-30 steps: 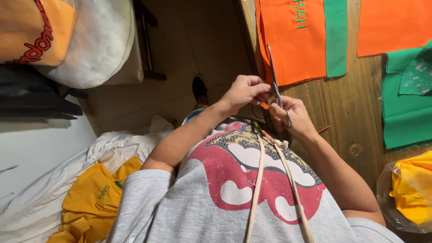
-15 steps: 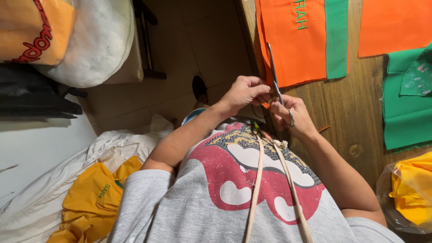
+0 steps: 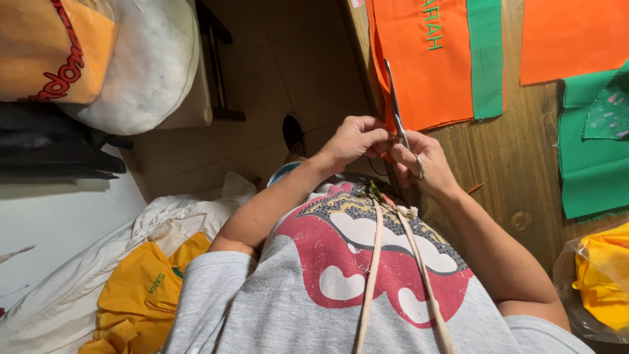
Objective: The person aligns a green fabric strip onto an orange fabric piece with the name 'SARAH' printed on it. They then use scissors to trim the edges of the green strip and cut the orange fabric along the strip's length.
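Holding thin silver metal scissors (image 3: pixel 397 118), the right hand (image 3: pixel 419 167) grips them; the left hand (image 3: pixel 354 139) pinches beside the orange cloth (image 3: pixel 426 72)

Down below, a tiled floor (image 3: pixel 288 72) in dull beige takes up the upper middle, dim and shadowed. To the right runs a wooden tabletop (image 3: pixel 517 164), its grain catching warm light, and its left edge drops straight to the tiles. Over on the left sits a big white sack (image 3: pixel 151 65), bulging, with a dark metal frame (image 3: pixel 219 72) standing just beside it. Beneath the sack, something black and folded (image 3: pixel 52 157) lies stacked. At the lower left, a pale flat surface (image 3: pixel 59 223) meets a heap of white cloth (image 3: pixel 131 249).
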